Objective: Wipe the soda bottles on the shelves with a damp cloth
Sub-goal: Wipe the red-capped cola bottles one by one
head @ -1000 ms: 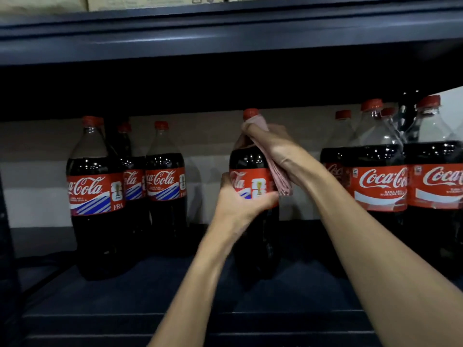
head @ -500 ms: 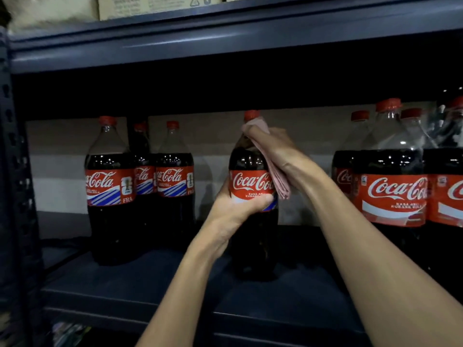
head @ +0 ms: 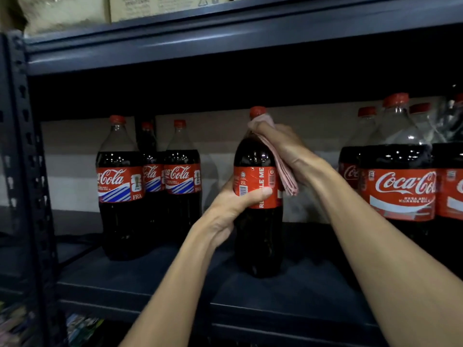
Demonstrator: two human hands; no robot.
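Note:
A large cola bottle [head: 256, 236] with a red cap and red label stands upright in the middle of the dark blue shelf [head: 175, 279]. My left hand [head: 230, 209] grips it around the label, thumb across the front. My right hand [head: 283, 146] presses a folded pink cloth [head: 285, 171] against the bottle's neck and right shoulder, just under the cap. Part of the cloth hangs down beside the label.
Three cola bottles [head: 120, 186] stand at the left of the shelf, several more [head: 398, 186] at the right. A perforated steel upright [head: 27, 171] runs down the left edge. The shelf above [head: 225, 43] carries cardboard boxes [head: 155, 6].
The middle bottle has been turned in my left hand: its label now shows the barcode side instead of the logo. The view has shifted, so everything sits further right.

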